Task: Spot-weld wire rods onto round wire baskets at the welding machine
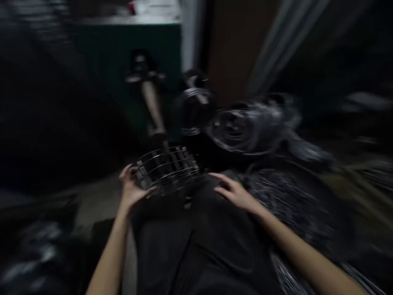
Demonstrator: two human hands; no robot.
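Observation:
My left hand [132, 189] is closed round the left edge of a round wire frame [167, 166], with the thumb on its near side. The frame has thin wire rings and short flat pieces that catch the light. It is tilted above my dark-clothed lap [196, 250]. To the right of the frame is my right hand [231, 190], fingers stretched out and a little apart over the dark cloth, with nothing visible in them. A tool or machine with a pale shaft [152, 104] stands just beyond the frame. Motion blur and darkness hide finer detail.
Bundles of coiled wire-like rings [245, 125] lie beyond my right hand. A wide dark round tray [331, 205] holds many shiny thin pieces on the right. A green cabinet or bench side [101, 53] with a light top stands at the back. Shiny plastic [43, 254] sits at lower left.

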